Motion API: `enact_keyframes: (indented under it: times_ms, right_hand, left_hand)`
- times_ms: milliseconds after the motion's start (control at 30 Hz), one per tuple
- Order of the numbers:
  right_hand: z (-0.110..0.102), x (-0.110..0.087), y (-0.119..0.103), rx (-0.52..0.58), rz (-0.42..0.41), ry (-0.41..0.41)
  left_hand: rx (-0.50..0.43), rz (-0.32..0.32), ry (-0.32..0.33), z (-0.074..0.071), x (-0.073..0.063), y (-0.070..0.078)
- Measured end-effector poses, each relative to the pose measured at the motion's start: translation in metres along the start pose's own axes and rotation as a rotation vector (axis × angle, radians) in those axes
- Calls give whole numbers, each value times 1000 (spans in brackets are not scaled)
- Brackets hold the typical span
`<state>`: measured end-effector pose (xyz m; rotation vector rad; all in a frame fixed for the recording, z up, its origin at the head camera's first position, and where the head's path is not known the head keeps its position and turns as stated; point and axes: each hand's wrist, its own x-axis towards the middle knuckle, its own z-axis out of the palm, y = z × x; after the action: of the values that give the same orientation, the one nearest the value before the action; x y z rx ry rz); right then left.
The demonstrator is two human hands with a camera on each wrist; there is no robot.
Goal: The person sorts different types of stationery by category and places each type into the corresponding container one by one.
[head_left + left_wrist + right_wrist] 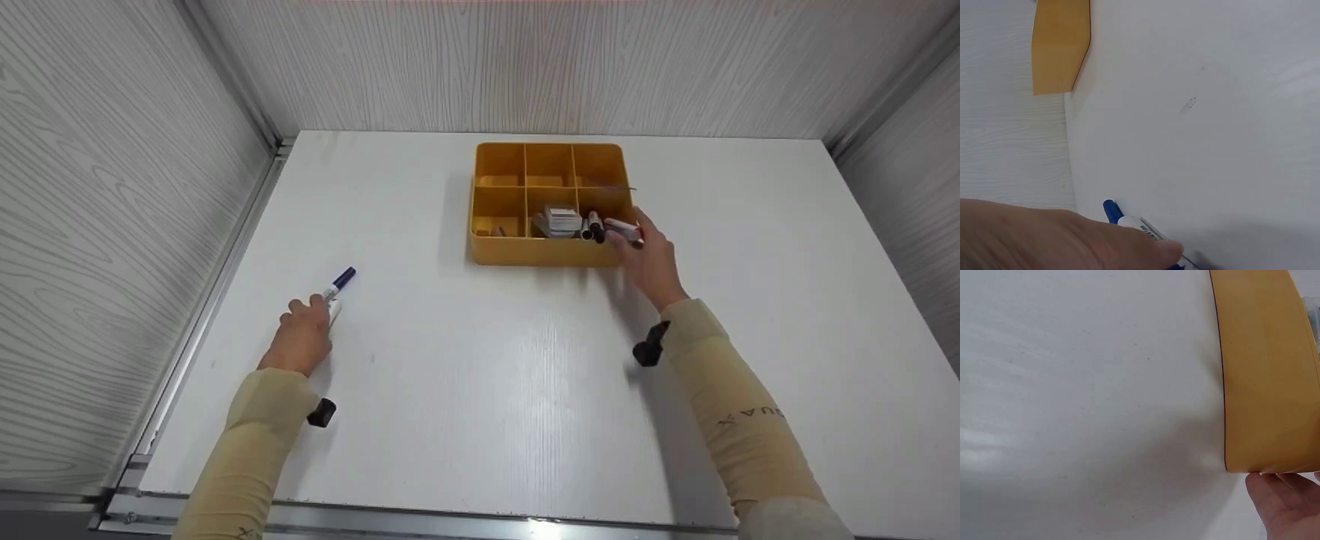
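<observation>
My left hand [300,334] holds markers low over the left of the table, its fingers curled round them. A blue-capped marker [343,278] sticks out ahead of the fingers, and a white marker body [335,310] shows beside it. In the left wrist view the thumb lies across a white marker [1134,223]. At the right front corner of an orange compartment box [544,253], my right hand [651,262] grips the wall. Its fingertips [1258,482] touch the outer side. Close by the thumb, a white marker with a red end [621,228] leans in the front right compartment.
Black-ended markers [596,227] share that front right compartment. A clear plastic case [562,219] sits in the front middle one. A thin stick [621,187] crosses the box's right rim. Wood-grain panels [525,67] wall the white table [480,360] at the back and sides.
</observation>
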<state>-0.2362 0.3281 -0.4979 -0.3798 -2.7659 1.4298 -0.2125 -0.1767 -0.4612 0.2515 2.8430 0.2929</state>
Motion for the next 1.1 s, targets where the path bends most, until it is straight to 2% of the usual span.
enact_keyframes:
  times_ms: [200,433,567,833,1100]
  right_hand:
    - [1,1,0,4,22,-7]
    - [3,2,3,-12,-64,53]
    - [3,1,2,-2,-54,40]
    - [2,1,0,11,-27,23]
    - [2,2,2,-3,-33,33]
  left_hand:
    - [-11,-26,-71,3,-2,-4]
    - [29,44,-43,2,-4,-1]
    - [13,29,-74,1,-3,0]
    - [-20,41,-67,0,-2,3]
    - [-65,43,-71,-3,2,16]
